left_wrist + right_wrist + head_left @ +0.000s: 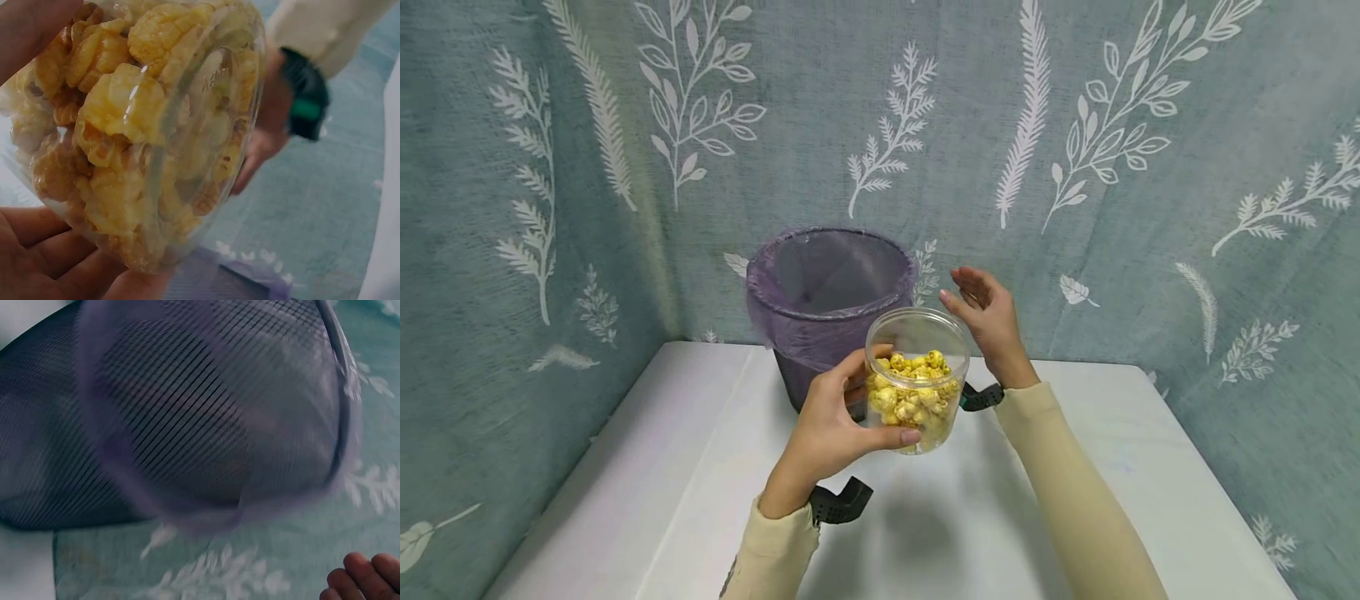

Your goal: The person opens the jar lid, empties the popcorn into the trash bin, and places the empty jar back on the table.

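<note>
White table [940, 517], leafy backdrop [955, 125] — perhaps cloth, jar [923, 337]

a clear, open-topped jar [917, 333] partly filled with yellow popcorn [917, 400] hangs in the left fingers [84, 269].

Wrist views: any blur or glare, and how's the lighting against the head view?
Head: bright, soft shadows on the white table below the jar; left wrist: dimmer, small white glare streak on the jar, popcorn fairly clear, black wristband soft behind; right wrist: dim, purple bin liner smeared along the near rim.
</note>
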`<state>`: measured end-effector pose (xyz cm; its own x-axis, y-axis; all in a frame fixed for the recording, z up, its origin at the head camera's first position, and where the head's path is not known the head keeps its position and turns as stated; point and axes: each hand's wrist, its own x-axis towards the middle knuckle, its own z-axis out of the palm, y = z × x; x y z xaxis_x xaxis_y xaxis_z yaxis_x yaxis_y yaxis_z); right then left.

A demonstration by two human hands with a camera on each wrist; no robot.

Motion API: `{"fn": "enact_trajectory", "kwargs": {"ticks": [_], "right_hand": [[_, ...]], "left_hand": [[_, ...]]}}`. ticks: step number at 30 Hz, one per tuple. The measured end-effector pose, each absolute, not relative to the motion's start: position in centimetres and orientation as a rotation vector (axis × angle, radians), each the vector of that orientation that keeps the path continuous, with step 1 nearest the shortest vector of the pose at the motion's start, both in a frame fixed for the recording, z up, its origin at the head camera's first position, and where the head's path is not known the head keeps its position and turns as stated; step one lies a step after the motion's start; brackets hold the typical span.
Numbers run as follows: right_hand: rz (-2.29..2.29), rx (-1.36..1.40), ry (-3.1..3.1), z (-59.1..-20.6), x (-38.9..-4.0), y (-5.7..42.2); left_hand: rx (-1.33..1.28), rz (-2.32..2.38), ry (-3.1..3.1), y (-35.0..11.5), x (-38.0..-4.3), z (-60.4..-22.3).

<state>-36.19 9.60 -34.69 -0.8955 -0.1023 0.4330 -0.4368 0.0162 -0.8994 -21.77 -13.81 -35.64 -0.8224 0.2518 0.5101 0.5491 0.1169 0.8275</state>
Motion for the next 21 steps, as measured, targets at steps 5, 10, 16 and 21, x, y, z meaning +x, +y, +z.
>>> {"fn": "enact_trajectory", "kwargs": {"ticks": [5, 10, 16, 21], "right_hand": [[2.041, 0.669, -2.024, -32.5, -37.5, 6.3], [1.992, 0.695, -2.080, -32.3, -37.9, 4.4], [1.959, 0.689, -2.022, -33.2, -38.3, 3.1], [1.994, 0.680, -1.963, -33.7, -38.4, 2.8]], "left_hand": [[-0.751, -1.765, -2.151, -14.9, -21.3, -35.2], [-0.742, -1.754, -2.126, -15.4, -21.1, -35.0], [-0.740, -1.746, -2.108, -16.3, -20.9, -34.7], [-0.691, -1.742, -2.097, -17.1, -20.7, -34.5]]}}
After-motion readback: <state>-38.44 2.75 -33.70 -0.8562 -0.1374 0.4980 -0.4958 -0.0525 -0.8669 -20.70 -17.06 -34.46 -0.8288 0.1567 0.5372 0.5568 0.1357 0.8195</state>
